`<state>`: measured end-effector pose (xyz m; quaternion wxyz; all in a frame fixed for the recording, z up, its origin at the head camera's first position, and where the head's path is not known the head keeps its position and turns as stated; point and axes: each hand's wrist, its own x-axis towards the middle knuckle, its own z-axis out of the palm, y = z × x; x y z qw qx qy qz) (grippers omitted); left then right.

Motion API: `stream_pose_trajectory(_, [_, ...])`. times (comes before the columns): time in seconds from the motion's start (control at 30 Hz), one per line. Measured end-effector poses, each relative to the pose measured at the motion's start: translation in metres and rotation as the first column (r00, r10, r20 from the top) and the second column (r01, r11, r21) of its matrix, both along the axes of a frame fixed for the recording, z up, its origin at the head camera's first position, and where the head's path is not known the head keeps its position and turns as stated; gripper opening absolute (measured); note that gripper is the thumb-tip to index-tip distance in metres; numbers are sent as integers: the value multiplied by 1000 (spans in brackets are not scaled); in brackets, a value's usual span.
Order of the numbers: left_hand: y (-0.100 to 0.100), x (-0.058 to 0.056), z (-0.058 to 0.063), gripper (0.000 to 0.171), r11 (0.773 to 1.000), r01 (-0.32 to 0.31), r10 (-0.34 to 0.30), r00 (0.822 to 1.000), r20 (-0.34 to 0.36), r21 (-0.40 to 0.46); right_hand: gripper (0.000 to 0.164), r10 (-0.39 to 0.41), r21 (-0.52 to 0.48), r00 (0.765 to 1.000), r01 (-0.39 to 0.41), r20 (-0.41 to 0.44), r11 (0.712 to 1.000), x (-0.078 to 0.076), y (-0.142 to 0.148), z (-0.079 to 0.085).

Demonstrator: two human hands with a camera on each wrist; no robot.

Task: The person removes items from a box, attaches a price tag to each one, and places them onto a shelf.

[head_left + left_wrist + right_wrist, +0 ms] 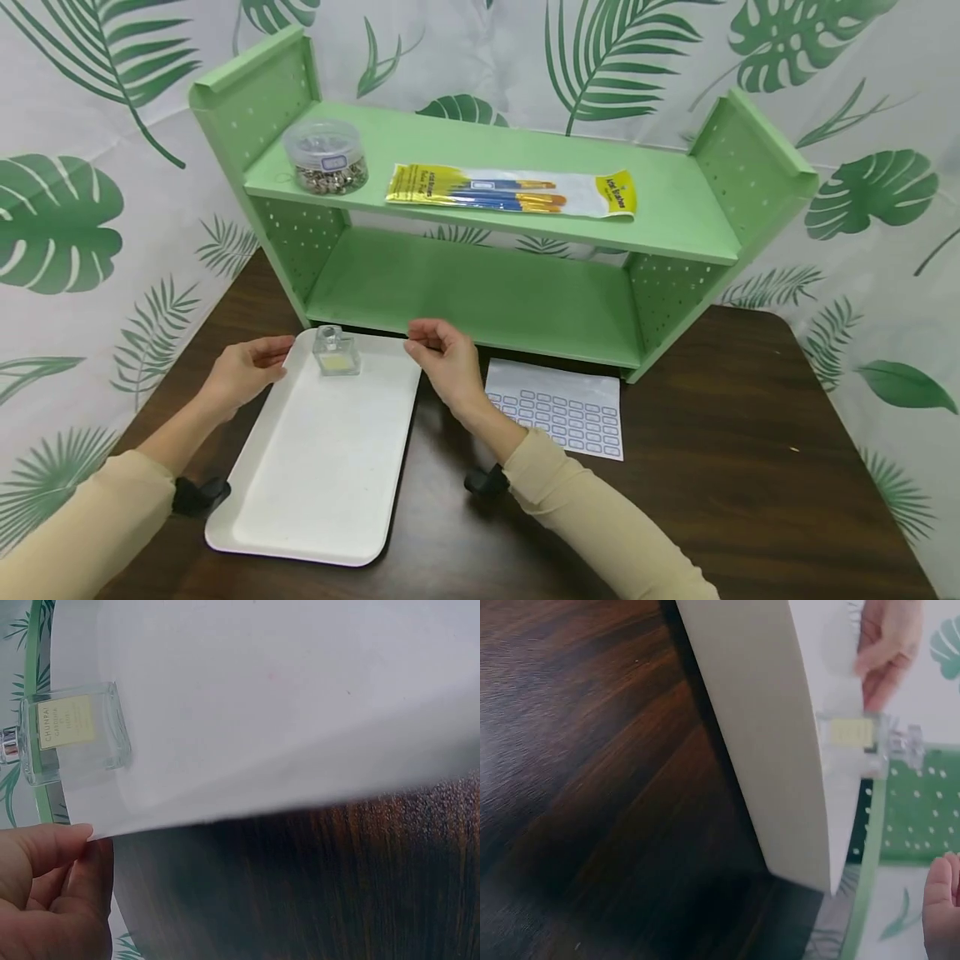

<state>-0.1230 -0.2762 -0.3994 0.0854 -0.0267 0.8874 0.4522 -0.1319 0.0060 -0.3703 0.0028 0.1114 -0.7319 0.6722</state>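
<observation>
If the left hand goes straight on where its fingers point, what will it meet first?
The white tray: the left hand pinches its rim. Just beyond, the glass bottle probably comes next, though depth is unclear.

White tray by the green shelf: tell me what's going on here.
A person's left hand pinches the far left corner of a white tray on the table. The right hand is beside the far right corner, apparently not gripping it. A clear glass bottle stands upright at the tray's far end, just in front of the green shelf. A sheet of labels lies to the tray's right.
</observation>
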Motion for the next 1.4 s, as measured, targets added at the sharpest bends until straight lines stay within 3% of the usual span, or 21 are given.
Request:
stream_pose_trajectory(0.2, [2, -2, 1, 48, 1000, -5, 5, 1000, 12, -1, 27, 76, 92, 997, -77, 19, 993, -8, -22, -3])
stream_pose_trajectory(0.57, [6, 0, 1, 46, 1000, -19, 19, 1000, 21, -7, 32, 130, 215, 991, -133, 29, 968, -21, -55, -9])
stream_pose_trajectory(1.1, [4, 1, -1, 46, 999, -32, 32, 999, -4, 20, 33, 124, 324, 991, -137, 59, 936, -31, -83, -14])
stream_pose_trajectory(1.4, [2, 1, -1, 46, 999, -30, 30, 1000, -10, 25, 29, 116, 345, 993, -119, 30, 931, -32, -88, -17])
